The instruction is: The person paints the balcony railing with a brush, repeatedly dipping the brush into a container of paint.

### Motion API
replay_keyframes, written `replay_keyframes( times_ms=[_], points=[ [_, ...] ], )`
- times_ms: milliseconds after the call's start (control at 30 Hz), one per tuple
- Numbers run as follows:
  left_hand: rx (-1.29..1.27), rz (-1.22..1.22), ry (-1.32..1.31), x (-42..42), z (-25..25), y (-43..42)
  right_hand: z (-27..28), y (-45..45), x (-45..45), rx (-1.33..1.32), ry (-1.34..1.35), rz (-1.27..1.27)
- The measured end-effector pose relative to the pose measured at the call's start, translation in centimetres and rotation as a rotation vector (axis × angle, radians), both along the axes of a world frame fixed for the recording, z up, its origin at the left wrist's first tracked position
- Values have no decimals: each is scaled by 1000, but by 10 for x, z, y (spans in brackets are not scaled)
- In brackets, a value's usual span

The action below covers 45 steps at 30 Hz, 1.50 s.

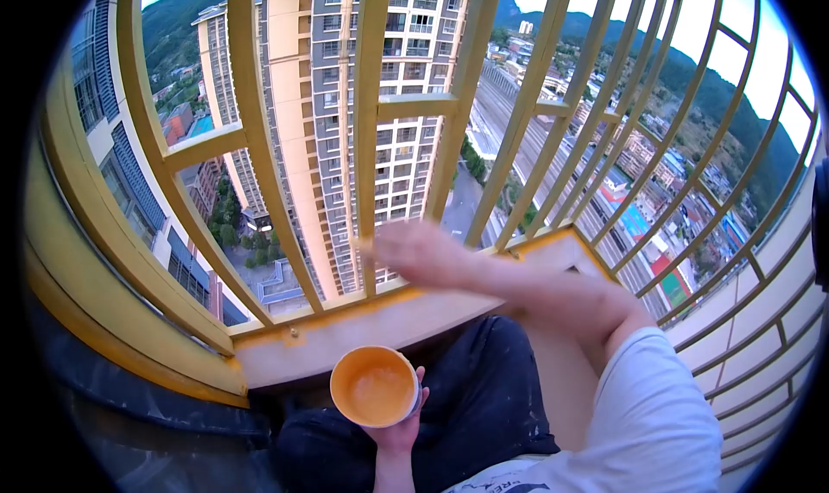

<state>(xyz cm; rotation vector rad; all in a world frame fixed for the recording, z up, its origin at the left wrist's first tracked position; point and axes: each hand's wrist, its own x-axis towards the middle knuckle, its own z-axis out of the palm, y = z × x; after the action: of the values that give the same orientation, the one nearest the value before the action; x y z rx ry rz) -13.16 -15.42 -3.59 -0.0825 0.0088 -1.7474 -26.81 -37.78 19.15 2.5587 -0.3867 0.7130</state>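
Note:
A small round tub [370, 360] with an orange-yellow coated inside and some orange-yellow paint at its bottom is held over my lap. My left hand [399, 432] grips it from below and the right side, fingers wrapped against its outer wall. In front, my right hand [414, 253] is raised across a yellow railing bar [369, 148], blurred by motion. Its fingers look closed, with a small pale yellowish tip showing at their left. What that tip belongs to is too smeared to name. Contact between tip and bar cannot be made out.
Yellow metal bars with short crosspieces [418, 106] rise in front and curve round to the right. At their foot runs a pale ledge [319, 336] with orange-yellow marks. Dark trousers [484, 389] cover my bent legs. Through the bars appear tall buildings, a road far below and hills.

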Motion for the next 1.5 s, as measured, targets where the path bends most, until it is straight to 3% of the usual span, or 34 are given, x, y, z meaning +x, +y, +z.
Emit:
replay_keyframes(
  times_ms=[33, 100, 167, 267, 433, 500, 633, 733, 767, 800, 900, 1000, 1233, 1300, 1367, 1500],
  points=[
    [13, 2, -2, 1, 0, 1, 22, -20, -3, -5, -99, -26],
    [23, -13, 17, 0, 4, 0, 116, -6, 1, -303, -283, -26],
    [30, -14, 25, -1, 7, -1, 173, -1, -2, -714, -310, 56],
    [21, -6, 23, -1, 5, -3, 148, 1, -7, -743, -212, -18],
    [7, 11, -81, 3, -3, -3, -38, 25, -6, 24, -26, -37],
    [140, 88, -164, 1, -28, 4, -37, 30, -12, 134, -226, -68],
    [145, 274, -374, -5, -28, 4, 57, 93, -6, 931, -820, -128],
    [147, 338, -492, -5, -16, -4, 60, 125, 2, 939, -510, -120],
    [129, 265, -316, -1, 0, -3, 60, 136, 5, 917, -301, -181],
    [103, 195, -138, 1, 10, -4, 44, 138, 7, 961, -254, -125],
    [173, 213, -311, -1, 15, 0, 4, 140, 17, 878, -177, -92],
    [150, 189, -174, 0, 17, 0, -17, 137, 20, 799, -128, -89],
    [131, 181, -197, 0, 17, 1, -13, 136, 14, 824, -157, -96],
    [184, 147, -111, -1, 8, -2, -19, 133, 13, 841, -123, 16],
    [192, 151, -89, -1, 13, -2, 5, 132, 8, 968, -202, -56],
    [165, 170, -104, 1, 16, -2, 19, 114, -4, 985, -662, -72]
  ],
)
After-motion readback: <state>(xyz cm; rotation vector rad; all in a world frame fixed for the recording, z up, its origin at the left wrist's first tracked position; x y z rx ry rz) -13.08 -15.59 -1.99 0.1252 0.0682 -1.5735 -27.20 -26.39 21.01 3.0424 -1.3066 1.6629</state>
